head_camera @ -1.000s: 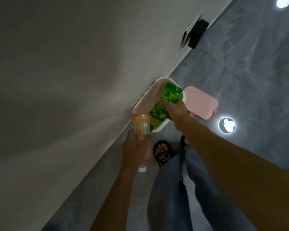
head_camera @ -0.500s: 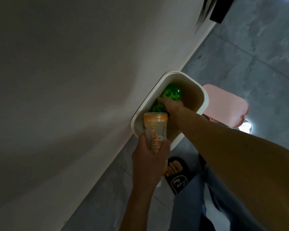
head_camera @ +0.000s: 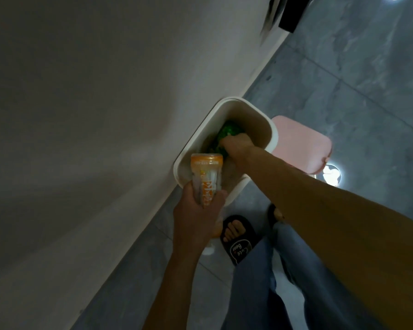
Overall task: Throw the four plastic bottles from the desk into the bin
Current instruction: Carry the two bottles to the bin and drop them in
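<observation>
A white rectangular bin [head_camera: 268, 126] stands on the floor against the wall. My right hand [head_camera: 236, 146] reaches down inside it, fingers closed around a green plastic bottle [head_camera: 229, 132] that is below the rim. My left hand [head_camera: 198, 215] holds an orange-labelled plastic bottle [head_camera: 206, 175] upside down, its base over the bin's near rim and its white cap pointing down behind my hand. The lower part of the green bottle is hidden by my hand and the bin's wall.
A pale wall [head_camera: 93, 115] fills the left side. A pink bin lid [head_camera: 301, 144] lies on the grey tiled floor right of the bin, with a round bright light reflection [head_camera: 332, 175] beside it. My feet in black slippers [head_camera: 239, 236] stand just before the bin.
My right hand has carried the green bottle from above the rim down deep into the bin. My left hand has brought the orange bottle up to the bin's near edge.
</observation>
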Available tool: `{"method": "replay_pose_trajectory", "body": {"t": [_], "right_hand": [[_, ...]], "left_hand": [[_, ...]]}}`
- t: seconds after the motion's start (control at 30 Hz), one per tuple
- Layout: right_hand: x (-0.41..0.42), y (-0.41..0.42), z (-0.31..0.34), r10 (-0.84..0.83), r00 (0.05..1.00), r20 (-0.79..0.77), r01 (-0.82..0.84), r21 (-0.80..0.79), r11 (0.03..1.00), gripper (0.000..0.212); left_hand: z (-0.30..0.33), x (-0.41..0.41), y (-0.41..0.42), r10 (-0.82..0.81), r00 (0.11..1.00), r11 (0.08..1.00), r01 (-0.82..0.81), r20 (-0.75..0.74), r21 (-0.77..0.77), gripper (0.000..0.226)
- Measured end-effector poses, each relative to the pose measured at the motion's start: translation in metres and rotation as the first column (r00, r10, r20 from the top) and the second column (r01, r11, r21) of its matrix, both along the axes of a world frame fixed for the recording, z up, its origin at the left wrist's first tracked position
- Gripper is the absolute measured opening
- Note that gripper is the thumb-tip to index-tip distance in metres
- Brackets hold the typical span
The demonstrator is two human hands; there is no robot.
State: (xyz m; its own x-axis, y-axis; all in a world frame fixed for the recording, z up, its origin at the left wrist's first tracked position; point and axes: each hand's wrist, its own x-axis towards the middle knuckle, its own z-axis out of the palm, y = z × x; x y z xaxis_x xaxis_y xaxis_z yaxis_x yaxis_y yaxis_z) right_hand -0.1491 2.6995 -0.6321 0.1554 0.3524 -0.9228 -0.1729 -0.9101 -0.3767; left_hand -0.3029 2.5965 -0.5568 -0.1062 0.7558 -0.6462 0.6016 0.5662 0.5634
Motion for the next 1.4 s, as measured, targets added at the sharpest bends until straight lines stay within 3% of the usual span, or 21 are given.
{"method": "replay_pose_trajectory", "body": {"t": [0.03, 0.1, 0.17, 0.23, 0.33, 0.43, 0.6, 0.7, 0.87, 1.1, 1.3, 1.4], "right_hand": [[0.004, -0.004, 0.011, 0.122, 0.990, 0.075, -0.128, 0.088, 0.988, 0.021], [0.014, -0.018, 0.034, 0.350, 0.896, 0.273, -0.416, 0.246, 0.875, 0.022], [0.027, -0.037, 0.057, 0.522, 0.693, 0.497, -0.694, 0.263, 0.670, 0.027], [0.041, -0.058, 0.070, 0.597, 0.416, 0.687, -0.892, 0.178, 0.416, 0.030], [0.058, -0.081, 0.076, 0.619, 0.113, 0.777, -0.987, 0.017, 0.159, 0.041], [0.065, -0.093, 0.068, 0.603, -0.009, 0.798, -0.998, -0.049, 0.050, 0.044], [0.070, -0.092, 0.053, 0.510, 0.029, 0.859, -0.999, 0.005, 0.047, 0.033], [0.074, -0.091, 0.043, 0.520, 0.041, 0.853, -0.999, 0.024, 0.039, 0.035], [0.075, -0.094, 0.031, 0.490, 0.062, 0.870, -0.998, 0.054, 0.030, 0.037], [0.074, -0.095, 0.023, 0.472, 0.033, 0.881, -0.998, 0.052, -0.029, 0.037], [0.070, -0.092, 0.035, 0.523, 0.011, 0.852, -0.999, 0.030, -0.028, 0.041], [0.063, -0.103, 0.074, 0.601, 0.029, 0.798, -1.000, 0.022, 0.019, 0.048]], "left_hand": [[0.003, 0.001, 0.002, -0.010, 1.000, 1.000, 0.010, -0.016, -0.003, 0.036], [0.013, 0.003, 0.010, -0.033, 0.999, 0.999, 0.033, -0.040, -0.008, 0.035], [0.024, 0.008, 0.021, -0.065, 0.997, 0.998, 0.065, -0.051, -0.007, 0.036], [0.034, 0.016, 0.036, -0.092, 0.994, 0.996, 0.093, -0.053, 0.005, 0.036], [0.034, 0.032, 0.061, -0.196, 0.980, 0.980, 0.197, -0.031, 0.017, 0.041], [0.014, 0.050, 0.081, -0.357, 0.930, 0.933, 0.360, -0.082, 0.023, 0.051], [-0.042, 0.066, 0.092, -0.518, 0.823, 0.830, 0.550, -0.233, 0.098, 0.051], [-0.075, 0.068, 0.088, -0.486, 0.829, 0.840, 0.531, -0.277, 0.115, 0.045], [-0.113, 0.071, 0.083, -0.477, 0.777, 0.824, 0.558, -0.411, 0.098, 0.055], [-0.125, 0.073, 0.083, -0.462, 0.722, 0.820, 0.569, -0.516, 0.064, 0.057], [-0.079, 0.064, 0.066, -0.387, 0.768, 0.840, 0.522, -0.510, 0.147, 0.040], [-0.035, 0.056, 0.043, -0.349, 0.882, 0.886, 0.420, -0.316, 0.196, 0.038]]}}
